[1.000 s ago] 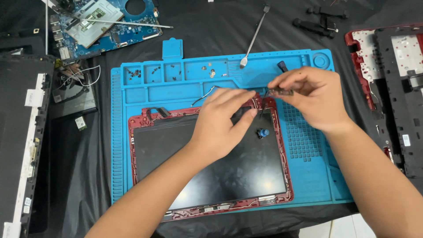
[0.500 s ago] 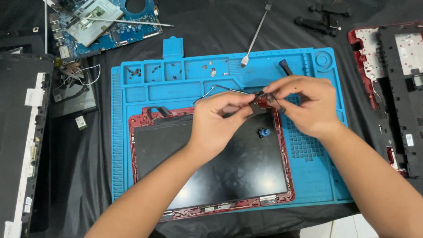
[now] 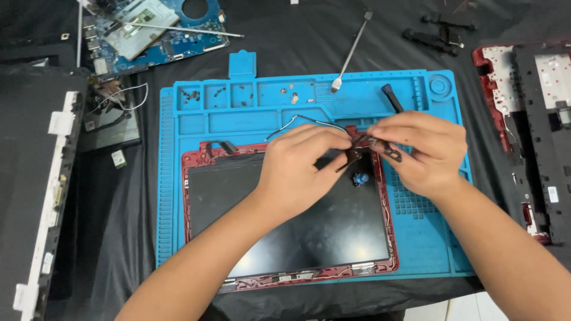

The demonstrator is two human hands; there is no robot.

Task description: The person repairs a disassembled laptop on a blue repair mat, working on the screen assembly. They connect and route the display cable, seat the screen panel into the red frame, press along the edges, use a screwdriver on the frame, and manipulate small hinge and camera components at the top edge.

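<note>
A red-framed laptop screen lid (image 3: 202,178) lies face up on a blue work mat (image 3: 428,249). Above its top right corner my left hand (image 3: 300,166) and my right hand (image 3: 425,151) pinch a small black hinge bracket (image 3: 363,145) between the fingertips, lifted slightly off the lid. Thin black and white wires (image 3: 297,122) run from it leftward across the mat. A small blue-capped part (image 3: 359,178) sits on the dark panel just below the bracket. A black-handled tool (image 3: 391,98) lies on the mat behind my right hand.
Mat trays along the top hold several small screws (image 3: 193,95). A metal spudger (image 3: 351,53) lies across the mat's back edge. A blue circuit board (image 3: 154,30) sits back left, a dark laptop panel (image 3: 30,178) at left, a red and black laptop base (image 3: 535,119) at right.
Both hands have risen a little off the lid's top right corner, bringing the bracket up with them. The wires now arch above the mat.
</note>
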